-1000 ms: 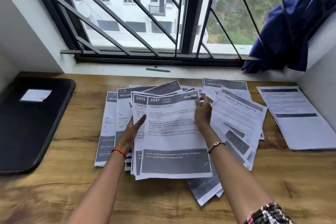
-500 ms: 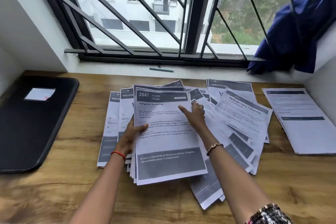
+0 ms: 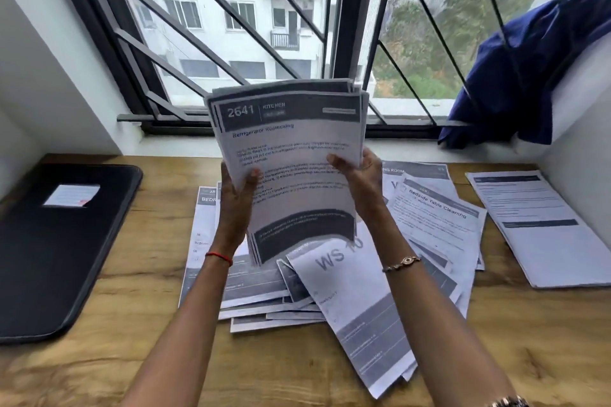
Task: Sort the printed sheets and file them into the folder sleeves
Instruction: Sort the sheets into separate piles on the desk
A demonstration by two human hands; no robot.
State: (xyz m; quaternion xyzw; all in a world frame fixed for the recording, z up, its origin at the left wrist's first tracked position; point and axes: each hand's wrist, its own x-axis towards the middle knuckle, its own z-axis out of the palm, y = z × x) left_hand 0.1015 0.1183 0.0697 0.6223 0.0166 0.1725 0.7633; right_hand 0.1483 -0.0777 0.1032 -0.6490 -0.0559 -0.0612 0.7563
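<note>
1. You hold a stack of printed sheets upright in the air above the table, its face turned towards you. The top sheet has a dark header band reading "2641 KITCHEN".
2. Your left hand grips the stack's left edge near mid-height, with the thumb on the front and the fingers wrapped behind.
3. Your right hand grips the right edge at about the same height, with the thumb laid across the front page and the fingers behind.
4. The stack's lower edge curls towards you and hangs clear of the papers below.
5. Loose sheets lie overlapping on the wooden table beneath the stack.
6. A sheet printed with large "WS" letters lies at an angle between your forearms.
7. A sheet titled "Bedside Table Cleaning" lies just right of your right hand.
8. A separate pile of sheets lies apart at the table's far right.
9. A black folder lies flat at the far left, well apart from the papers, with a white label on its cover.
10. Your left wrist has a red thread and your right a thin bracelet.
11. Beyond the table is a barred window, with a blue cloth draped at its right.
</note>
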